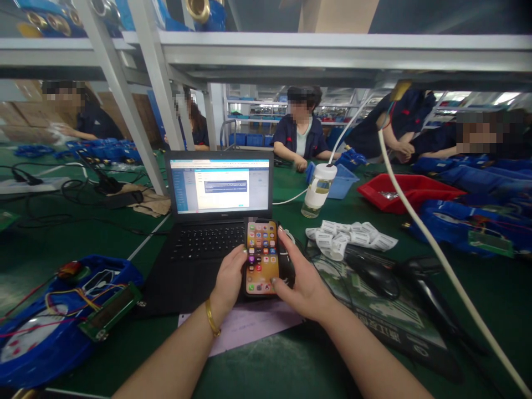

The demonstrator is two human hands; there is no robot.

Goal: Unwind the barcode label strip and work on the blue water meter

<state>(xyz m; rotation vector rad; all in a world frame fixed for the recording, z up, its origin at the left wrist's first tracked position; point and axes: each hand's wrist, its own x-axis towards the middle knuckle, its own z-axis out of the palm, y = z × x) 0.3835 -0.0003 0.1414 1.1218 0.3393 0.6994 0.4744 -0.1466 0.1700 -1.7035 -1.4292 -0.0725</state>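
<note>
We grip a phone (261, 257) between both hands, our left hand (229, 280) along one side and our right hand (305, 282) along the other, thumb over its lower corner. We hold it before an open laptop (203, 235) on the green worktop (282, 368), hiding part of the keyboard from view. To our right a black mouse (377, 275) lies near white labels (351, 237), and to our left sits a wired blue housing (62, 357)
</note>
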